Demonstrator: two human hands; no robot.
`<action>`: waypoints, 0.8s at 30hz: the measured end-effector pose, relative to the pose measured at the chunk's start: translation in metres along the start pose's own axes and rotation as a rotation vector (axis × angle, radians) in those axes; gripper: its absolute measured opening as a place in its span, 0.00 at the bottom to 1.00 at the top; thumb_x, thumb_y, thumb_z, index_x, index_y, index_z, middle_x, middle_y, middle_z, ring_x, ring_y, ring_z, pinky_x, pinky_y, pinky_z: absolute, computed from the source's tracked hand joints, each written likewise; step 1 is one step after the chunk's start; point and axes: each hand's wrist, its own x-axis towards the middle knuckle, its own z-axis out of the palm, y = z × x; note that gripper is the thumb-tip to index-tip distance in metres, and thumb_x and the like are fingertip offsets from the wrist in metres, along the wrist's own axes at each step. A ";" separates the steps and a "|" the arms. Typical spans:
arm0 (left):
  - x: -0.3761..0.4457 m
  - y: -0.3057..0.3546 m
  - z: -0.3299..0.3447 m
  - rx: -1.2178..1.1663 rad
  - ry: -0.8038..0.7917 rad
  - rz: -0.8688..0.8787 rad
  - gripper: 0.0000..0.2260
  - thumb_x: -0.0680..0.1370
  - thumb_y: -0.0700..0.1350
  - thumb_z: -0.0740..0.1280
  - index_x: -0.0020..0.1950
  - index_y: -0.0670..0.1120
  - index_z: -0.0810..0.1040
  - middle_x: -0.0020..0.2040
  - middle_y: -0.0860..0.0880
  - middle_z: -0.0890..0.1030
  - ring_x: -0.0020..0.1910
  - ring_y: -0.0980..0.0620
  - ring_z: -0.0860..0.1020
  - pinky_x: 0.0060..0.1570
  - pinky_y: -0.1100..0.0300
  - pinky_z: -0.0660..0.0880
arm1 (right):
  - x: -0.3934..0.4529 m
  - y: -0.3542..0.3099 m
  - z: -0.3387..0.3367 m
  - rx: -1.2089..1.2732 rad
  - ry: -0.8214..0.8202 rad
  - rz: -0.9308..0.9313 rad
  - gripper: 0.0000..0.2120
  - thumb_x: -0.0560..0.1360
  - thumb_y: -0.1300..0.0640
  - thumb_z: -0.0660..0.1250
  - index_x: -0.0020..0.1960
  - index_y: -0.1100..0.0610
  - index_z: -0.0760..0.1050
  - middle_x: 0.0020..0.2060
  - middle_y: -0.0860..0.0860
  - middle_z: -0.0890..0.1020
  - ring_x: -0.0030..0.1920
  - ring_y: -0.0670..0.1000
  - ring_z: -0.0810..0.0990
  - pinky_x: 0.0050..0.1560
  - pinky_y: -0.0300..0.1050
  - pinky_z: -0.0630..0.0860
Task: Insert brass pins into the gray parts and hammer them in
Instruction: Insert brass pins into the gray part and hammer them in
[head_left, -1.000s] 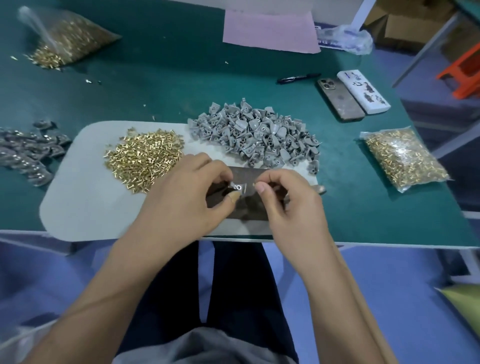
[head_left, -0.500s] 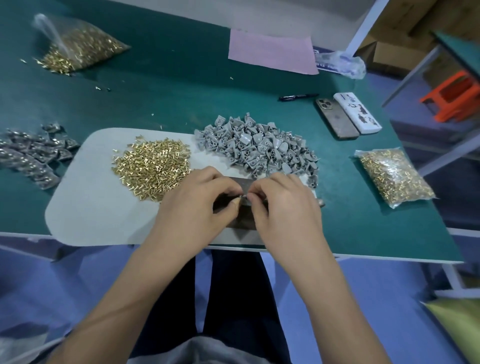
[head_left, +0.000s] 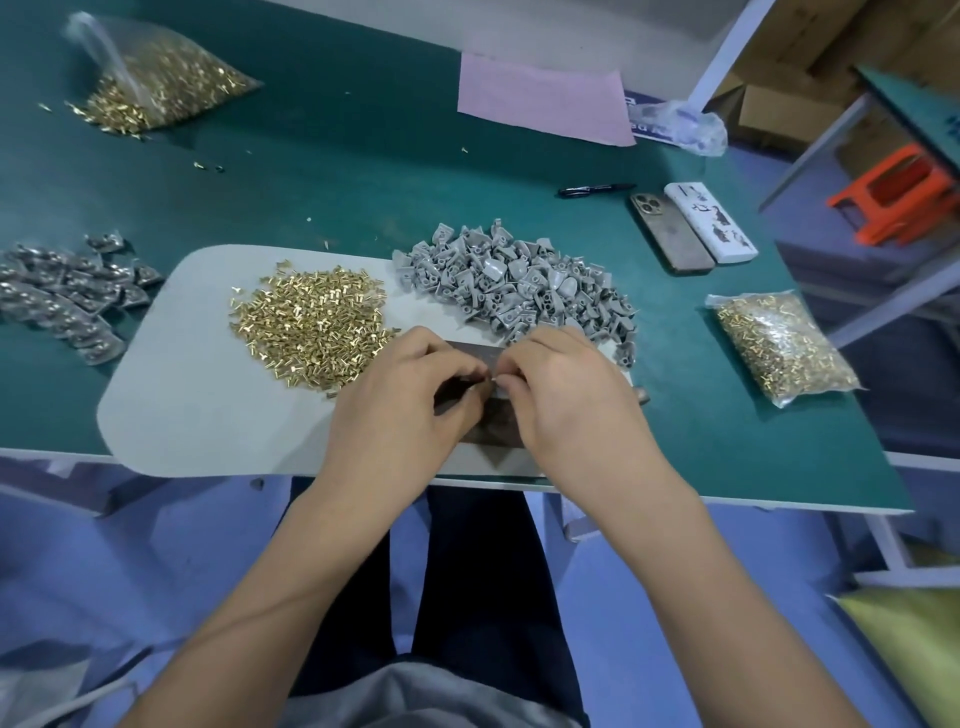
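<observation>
A heap of loose brass pins lies on the grey mat, and a pile of gray parts sits to its right. My left hand and my right hand meet fingertip to fingertip over a dark metal block at the mat's near edge. Between the fingertips they pinch a small gray part, almost hidden by the fingers. Whether a pin is in my right fingers cannot be made out.
Finished-looking silver parts lie at the left of the green table. Bags of brass pins sit at the back left and at the right. Two phones, a pen and a pink sheet lie further back.
My hands have closed together over the block, so the gray part seen between them a second ago is now nearly covered. The camera has tilted, shifting the table view.
</observation>
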 end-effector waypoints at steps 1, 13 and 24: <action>0.000 0.000 0.000 -0.007 -0.001 -0.003 0.06 0.73 0.55 0.72 0.50 0.61 0.82 0.47 0.60 0.75 0.46 0.63 0.74 0.37 0.66 0.69 | 0.000 0.001 0.000 0.006 -0.007 -0.008 0.08 0.83 0.58 0.62 0.57 0.56 0.79 0.54 0.52 0.78 0.60 0.54 0.72 0.61 0.46 0.68; -0.003 0.001 0.001 -0.038 0.028 -0.012 0.05 0.75 0.55 0.72 0.49 0.61 0.83 0.45 0.61 0.73 0.43 0.67 0.72 0.35 0.67 0.64 | -0.005 0.010 0.016 0.271 0.189 0.023 0.02 0.75 0.61 0.71 0.45 0.55 0.82 0.39 0.44 0.74 0.42 0.44 0.70 0.45 0.39 0.68; -0.003 0.004 0.000 -0.010 0.054 0.025 0.06 0.74 0.52 0.73 0.49 0.54 0.86 0.42 0.59 0.74 0.42 0.62 0.69 0.33 0.60 0.66 | 0.002 -0.022 -0.008 -0.151 -0.082 -0.046 0.14 0.73 0.70 0.64 0.56 0.58 0.75 0.55 0.53 0.75 0.61 0.56 0.70 0.52 0.47 0.72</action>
